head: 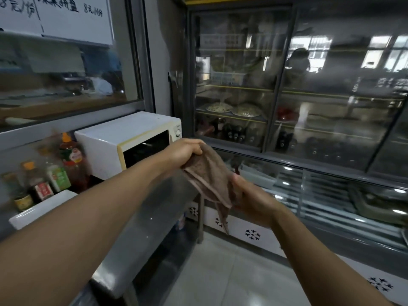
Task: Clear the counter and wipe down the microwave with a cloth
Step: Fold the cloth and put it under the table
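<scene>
Head view. Brown cloth [207, 173], soft terry weave with a stitched hem, held in mid-air between two hands, in front of the microwave's right end and above the tiled floor [220, 272]; one narrow corner dangling down. Left hand [185, 151] gripping the upper edge, fingers curled over the fabric. Right hand [251, 199] gripping the lower bunched part, thumb laid against the cloth, remaining fingers hidden behind it.

One microwave [130, 142], boxy white casing, yellowed trim round a dark glossy door, two round dials on the right panel; standing at the far end of a smooth steel counter [141, 219], against a grey-framed window [68, 69].

Left of the microwave, a huddle of sauce bottles [70, 155], blurred; about five, exact count unclear; tallest with orange cap and reddish contents, another with a green label, another with a red label. In front of them, one white rectangular tub [39, 208], contents hidden by its wall.

To the right, a glass-fronted display fridge [287, 89] with yellow-edged wire shelves; two round plates [231, 109] of pale food on one shelf, dark bottles on the shelf below, glass heavy with reflections. Below, white panelling printed with black snowflake shapes.
</scene>
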Demonstrator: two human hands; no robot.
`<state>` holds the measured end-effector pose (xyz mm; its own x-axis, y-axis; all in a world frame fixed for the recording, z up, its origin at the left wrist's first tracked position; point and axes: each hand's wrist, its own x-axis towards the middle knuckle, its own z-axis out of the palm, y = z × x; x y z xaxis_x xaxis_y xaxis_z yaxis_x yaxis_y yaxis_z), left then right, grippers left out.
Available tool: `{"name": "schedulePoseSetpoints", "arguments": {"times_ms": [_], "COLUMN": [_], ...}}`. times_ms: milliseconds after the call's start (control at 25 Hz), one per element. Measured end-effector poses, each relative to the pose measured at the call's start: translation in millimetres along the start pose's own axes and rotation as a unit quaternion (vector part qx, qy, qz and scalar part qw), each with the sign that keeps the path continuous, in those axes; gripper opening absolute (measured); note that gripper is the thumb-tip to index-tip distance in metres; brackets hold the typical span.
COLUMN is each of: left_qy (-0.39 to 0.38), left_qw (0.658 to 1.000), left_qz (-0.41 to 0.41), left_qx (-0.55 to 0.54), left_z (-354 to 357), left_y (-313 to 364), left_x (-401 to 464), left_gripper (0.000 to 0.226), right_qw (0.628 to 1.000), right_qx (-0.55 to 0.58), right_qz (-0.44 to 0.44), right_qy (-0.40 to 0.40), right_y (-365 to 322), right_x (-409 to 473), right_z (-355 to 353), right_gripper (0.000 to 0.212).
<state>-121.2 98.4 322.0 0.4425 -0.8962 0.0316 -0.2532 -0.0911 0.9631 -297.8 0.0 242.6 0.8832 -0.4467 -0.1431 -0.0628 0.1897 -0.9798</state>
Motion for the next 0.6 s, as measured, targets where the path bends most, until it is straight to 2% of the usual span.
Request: {"name": "schedulePoseSetpoints", "arguments": {"times_ms": [120, 240, 320, 400, 520, 600], "left_qy": [0.031, 0.065, 0.077, 0.107, 0.138, 0.116], "left_qw": [0.999, 0.994, 0.985, 0.981, 0.981, 0.985], "left_qz": [-0.027, -0.075, -0.099, -0.106, -0.124, -0.124], "left_qx": [-0.033, 0.053, 0.119, 0.118, 0.047, 0.035], "left_z": [31, 51, 63, 73, 81, 80], "left_y": [-3, -22, -41, -58, -76, -87], "left_x": [27, 55, 77, 103, 152, 188], "left_gripper": [0.032, 0.025, 0.022, 0.018, 0.008, 0.024], "right_qw": [0.999, 0.994, 0.990, 0.988, 0.983, 0.977], "right_qx": [0.005, -0.018, -0.043, -0.047, -0.043, -0.058], "right_qz": [0.017, 0.014, 0.010, 0.016, 0.024, 0.023], "right_qy": [0.037, 0.104, 0.134, 0.147, 0.177, 0.202], "right_y": [3, 3, 2, 3, 6, 5], "right_x": [-6, 0, 14, 35, 84, 124], "right_z": [-44, -81, -106, -126, -157, -175], "right_gripper": [0.046, 0.022, 0.016, 0.007, 0.019, 0.028]}}
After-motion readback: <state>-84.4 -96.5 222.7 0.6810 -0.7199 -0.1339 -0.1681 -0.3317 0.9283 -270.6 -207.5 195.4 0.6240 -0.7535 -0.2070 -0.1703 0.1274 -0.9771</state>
